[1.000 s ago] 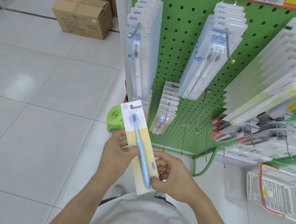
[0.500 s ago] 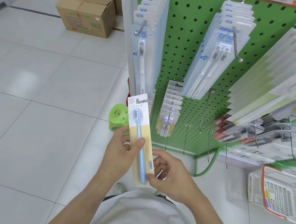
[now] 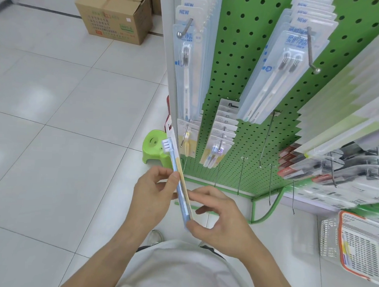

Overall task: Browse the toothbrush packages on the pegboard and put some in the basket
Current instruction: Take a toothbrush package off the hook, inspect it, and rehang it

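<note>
Two hands, left (image 3: 152, 196) and right (image 3: 220, 223), one blue toothbrush pack (image 3: 177, 176), one basket (image 3: 364, 247), one green stool (image 3: 156, 149), one cardboard box (image 3: 115, 14).

Both hands hold one toothbrush package (image 3: 178, 165) edge-on to the camera in front of the green pegboard (image 3: 237, 64): the left hand (image 3: 152, 198) pinches its middle and the right hand (image 3: 219, 225) pinches its lower end. More packages hang on the board's hooks. A white basket (image 3: 342, 241) sits at lower right, and a cardboard box (image 3: 116, 14) and green stool (image 3: 155, 148) stand on the tiled floor.
</note>
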